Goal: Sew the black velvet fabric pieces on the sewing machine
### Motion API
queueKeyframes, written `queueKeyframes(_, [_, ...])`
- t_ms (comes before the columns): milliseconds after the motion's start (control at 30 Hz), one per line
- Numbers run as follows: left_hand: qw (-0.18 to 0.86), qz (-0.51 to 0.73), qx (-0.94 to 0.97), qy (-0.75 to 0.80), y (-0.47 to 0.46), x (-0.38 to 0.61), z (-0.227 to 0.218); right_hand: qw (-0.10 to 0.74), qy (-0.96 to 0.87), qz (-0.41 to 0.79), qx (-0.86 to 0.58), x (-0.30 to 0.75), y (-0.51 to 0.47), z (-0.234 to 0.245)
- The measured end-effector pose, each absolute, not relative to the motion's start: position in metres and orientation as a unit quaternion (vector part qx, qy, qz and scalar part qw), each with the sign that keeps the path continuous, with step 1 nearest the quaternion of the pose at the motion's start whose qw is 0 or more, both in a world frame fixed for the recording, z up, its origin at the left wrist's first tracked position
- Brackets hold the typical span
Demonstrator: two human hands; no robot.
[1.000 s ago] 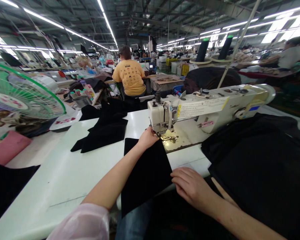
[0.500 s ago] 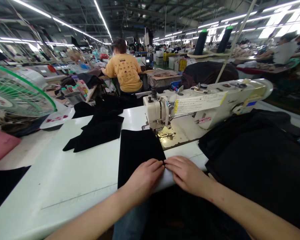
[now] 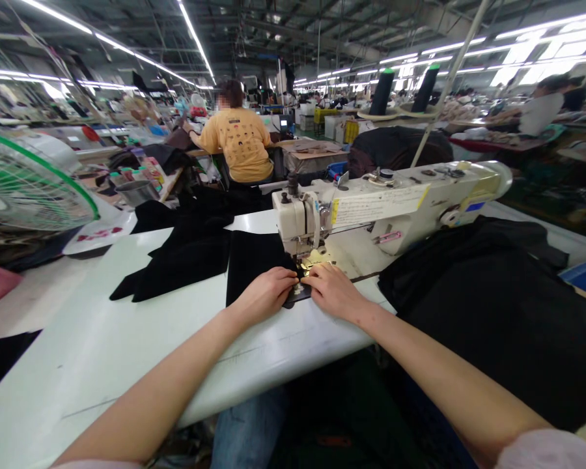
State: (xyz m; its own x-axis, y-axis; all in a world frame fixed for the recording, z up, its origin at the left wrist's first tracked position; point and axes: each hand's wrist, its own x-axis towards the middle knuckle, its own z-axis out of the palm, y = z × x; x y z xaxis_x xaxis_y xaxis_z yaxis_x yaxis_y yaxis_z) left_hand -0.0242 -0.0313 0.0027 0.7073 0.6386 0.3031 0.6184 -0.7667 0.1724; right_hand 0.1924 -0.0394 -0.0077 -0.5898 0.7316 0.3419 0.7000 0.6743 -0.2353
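A black fabric piece (image 3: 252,262) lies flat on the white table (image 3: 127,339), its near edge right at the presser foot of the cream sewing machine (image 3: 381,202). My left hand (image 3: 266,293) presses on the fabric's near right corner. My right hand (image 3: 329,290) pinches the same edge just in front of the needle. Both hands touch each other at the fingertips.
A stack of black cut pieces (image 3: 185,251) lies to the left. A heap of black cloth (image 3: 493,299) fills the right side. A green fan (image 3: 24,185) stands at the far left. A person in a yellow shirt (image 3: 241,143) sits ahead with their back turned. Two dark thread cones (image 3: 403,91) rise behind the machine.
The fabric slid forward and its near edge went up to the needle. Both hands moved with it from the table's front edge to the presser foot.
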Motion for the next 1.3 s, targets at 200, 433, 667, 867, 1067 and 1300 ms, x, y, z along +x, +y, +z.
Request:
queueKeyframes(200, [0.016, 0.146, 0.921, 0.361, -0.008, -0.028, 0.008, 0.238, -0.86, 0.043, -0.448, 0.211, -0.073, 0.022])
queueKeyframes(433, [-0.009, 0.081, 0.837, 0.541, -0.025, -0.029, -0.009, 0.032, -0.743, -0.091, -0.662, 0.348, -0.15, 0.034])
queueKeyframes(667, [-0.093, 0.05, 0.758, 0.644, 0.017, -0.083, 0.011, 0.023, -0.757, 0.021, -0.652, 0.375, -0.157, 0.027])
queueKeyframes(867, [-0.07, 0.007, 0.809, 0.584, -0.032, -0.043, 0.045, 0.182, -0.653, 0.231, -0.698, 0.395, -0.148, 0.04])
queueKeyframes(1067, [0.149, 0.233, 0.907, 0.317, -0.103, 0.034, 0.044, 0.339, -0.667, 0.246, -0.617, 0.345, -0.161, 0.065])
queueKeyframes(1300, [0.347, 0.394, 0.818, 0.236, -0.121, 0.083, 0.066, 0.385, -0.587, 0.457, -0.546, 0.289, -0.187, 0.075])
